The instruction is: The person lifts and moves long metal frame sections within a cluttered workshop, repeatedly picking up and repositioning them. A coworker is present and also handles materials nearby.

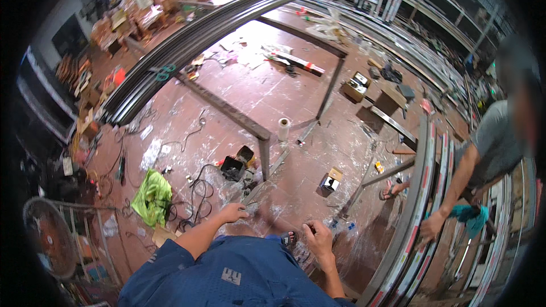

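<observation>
My left hand [232, 214] is held out in front of my body, its fingers curled together; what they hold, if anything, does not show. Closed too is my right hand [319, 239], thumb against the fingers, with a small dark spot between them that I cannot make out. Both hands are above the floor, apart from each other. Beyond the left hand lie black containers [233, 167] of small parts and a tangle of black cable [199, 199]. An opened small carton [331, 179] is on the floor ahead of my right hand.
Long dark metal bars [193, 40] rest on a steel frame [227, 112]. A white roll [284, 129] stands beside it. At right, a co-worker's hand [434, 227] touches long metal profiles [418, 210]. A green bag [152, 198] and a round fan [51, 239] are left.
</observation>
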{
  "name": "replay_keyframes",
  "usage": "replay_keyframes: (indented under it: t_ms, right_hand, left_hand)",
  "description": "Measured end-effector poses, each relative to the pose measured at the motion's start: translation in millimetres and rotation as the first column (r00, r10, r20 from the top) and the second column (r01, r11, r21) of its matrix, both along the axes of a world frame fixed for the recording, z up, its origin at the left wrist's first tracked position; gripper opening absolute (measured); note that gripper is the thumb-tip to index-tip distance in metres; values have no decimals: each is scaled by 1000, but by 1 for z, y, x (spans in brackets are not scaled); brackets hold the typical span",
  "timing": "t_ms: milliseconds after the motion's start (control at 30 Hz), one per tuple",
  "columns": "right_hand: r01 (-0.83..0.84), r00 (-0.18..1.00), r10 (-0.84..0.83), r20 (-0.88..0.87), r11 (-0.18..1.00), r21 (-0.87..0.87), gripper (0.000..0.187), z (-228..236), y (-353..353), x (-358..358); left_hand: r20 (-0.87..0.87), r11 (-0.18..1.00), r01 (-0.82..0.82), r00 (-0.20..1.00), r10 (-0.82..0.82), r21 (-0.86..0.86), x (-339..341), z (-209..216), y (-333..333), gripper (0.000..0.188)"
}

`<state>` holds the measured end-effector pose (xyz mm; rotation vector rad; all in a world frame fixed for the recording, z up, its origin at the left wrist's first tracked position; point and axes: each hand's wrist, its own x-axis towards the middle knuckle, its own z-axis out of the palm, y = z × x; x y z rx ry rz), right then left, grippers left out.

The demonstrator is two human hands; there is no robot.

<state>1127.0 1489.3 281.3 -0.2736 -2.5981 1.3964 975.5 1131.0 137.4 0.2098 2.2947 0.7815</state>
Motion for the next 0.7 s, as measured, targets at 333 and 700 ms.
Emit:
replay_keyframes:
  t_ms: [333,700]
  right_hand:
    - [-486,861,451,236,866,119,25,14,-201,-61]
    - [-806,562,727,394,588,65,34,-10,-397,-61]
  left_hand:
    - [12,853,-523,853,523,2,142,-107,-289,48]
    - [428,159,-984,111,897,-80,319,-71,-469,29]
